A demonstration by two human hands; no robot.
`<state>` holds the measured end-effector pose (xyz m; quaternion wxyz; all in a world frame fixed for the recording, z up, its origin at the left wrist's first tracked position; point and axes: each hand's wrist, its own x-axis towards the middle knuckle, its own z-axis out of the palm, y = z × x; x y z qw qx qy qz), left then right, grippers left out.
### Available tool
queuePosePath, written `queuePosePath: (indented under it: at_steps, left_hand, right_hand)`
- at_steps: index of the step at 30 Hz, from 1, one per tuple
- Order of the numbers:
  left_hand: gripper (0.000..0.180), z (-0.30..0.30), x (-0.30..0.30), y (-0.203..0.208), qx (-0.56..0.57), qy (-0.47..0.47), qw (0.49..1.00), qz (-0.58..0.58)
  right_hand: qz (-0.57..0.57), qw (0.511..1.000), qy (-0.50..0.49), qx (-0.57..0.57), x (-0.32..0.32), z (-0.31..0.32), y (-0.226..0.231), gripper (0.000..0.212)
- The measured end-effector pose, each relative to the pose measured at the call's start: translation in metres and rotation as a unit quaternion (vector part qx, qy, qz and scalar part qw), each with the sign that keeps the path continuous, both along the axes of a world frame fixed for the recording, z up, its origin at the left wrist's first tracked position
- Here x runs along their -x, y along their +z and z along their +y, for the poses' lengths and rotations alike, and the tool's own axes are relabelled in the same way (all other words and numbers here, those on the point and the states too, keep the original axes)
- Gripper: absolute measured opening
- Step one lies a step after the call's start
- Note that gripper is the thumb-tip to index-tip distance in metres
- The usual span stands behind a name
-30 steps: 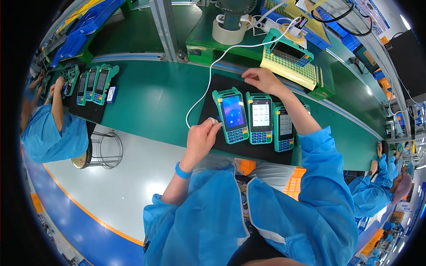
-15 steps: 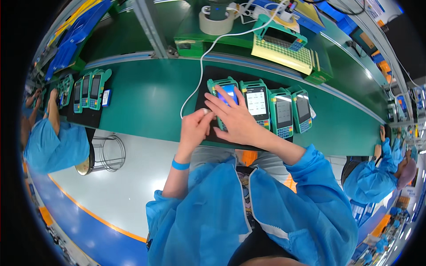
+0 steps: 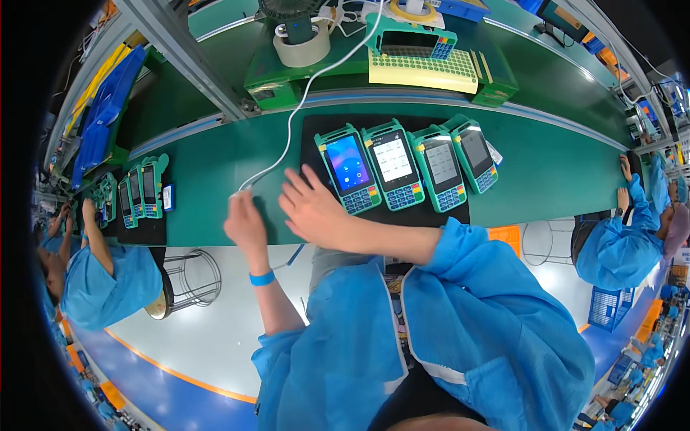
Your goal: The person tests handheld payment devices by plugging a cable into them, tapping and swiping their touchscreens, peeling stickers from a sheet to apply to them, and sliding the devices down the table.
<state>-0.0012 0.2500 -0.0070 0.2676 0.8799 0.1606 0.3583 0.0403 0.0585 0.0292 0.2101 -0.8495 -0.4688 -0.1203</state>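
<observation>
My left hand (image 3: 246, 224) is closed at the end of a white cable (image 3: 290, 129), left of the black mat; the fingertips are slightly blurred. Beside it, my right hand (image 3: 313, 212) is open over the mat's left edge, fingers spread and nothing in them. Several green-framed handheld payment terminals stand in a slanted row on the mat. The nearest to my right hand is a terminal (image 3: 348, 167) with a lit blue-purple screen. Right of it come a terminal (image 3: 392, 162) with a bright white menu, a dimmer one (image 3: 439, 165) and a dark-screened one (image 3: 474, 149).
Behind the mat (image 3: 310, 129), a green shelf holds a small fan (image 3: 295, 14) inside a tape roll (image 3: 302, 50), a yellow dotted sheet (image 3: 424, 73) and another terminal (image 3: 413, 44). Co-workers in blue sit left (image 3: 108, 262) and right (image 3: 618, 248). More terminals (image 3: 147, 188) stand far left.
Both hands have moved left, away from the first terminal, uncovering its screen. My left hand has come to the white cable's end and closed on it. The view has shifted.
</observation>
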Motion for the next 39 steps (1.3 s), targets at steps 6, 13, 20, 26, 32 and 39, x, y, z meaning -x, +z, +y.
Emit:
queuePosePath:
  at_steps: [6,13,20,26,32,39]
  left_hand:
    - [0.021,-0.005,0.0,0.005,0.027,-0.003,0.997,0.068]
    - [0.019,0.07,0.003,-0.034,0.006,-0.008,1.0,0.004]
    - [0.019,0.148,-0.005,-0.071,0.005,-0.018,0.999,0.035]
    - [0.021,0.229,-0.023,-0.114,-0.014,-0.031,0.999,0.018]
    - [0.023,0.254,-0.035,-0.138,-0.042,-0.018,0.997,0.06]
    - [0.025,0.256,-0.048,-0.145,-0.05,-0.021,0.995,0.085]
  right_hand:
    - [0.008,0.995,-0.073,0.063,-0.024,-0.001,-0.002,0.031]
    - [0.036,0.994,-0.091,0.039,-0.027,-0.03,-0.004,0.03]
    - [-0.012,0.992,-0.116,0.04,-0.038,-0.088,-0.019,0.022]
    - [-0.037,0.982,-0.178,0.057,-0.051,-0.128,-0.045,0.019]
    - [-0.114,0.898,-0.412,0.103,-0.036,-0.153,-0.048,0.083]
    - [-0.117,0.829,-0.536,0.11,-0.041,-0.113,-0.081,0.086]
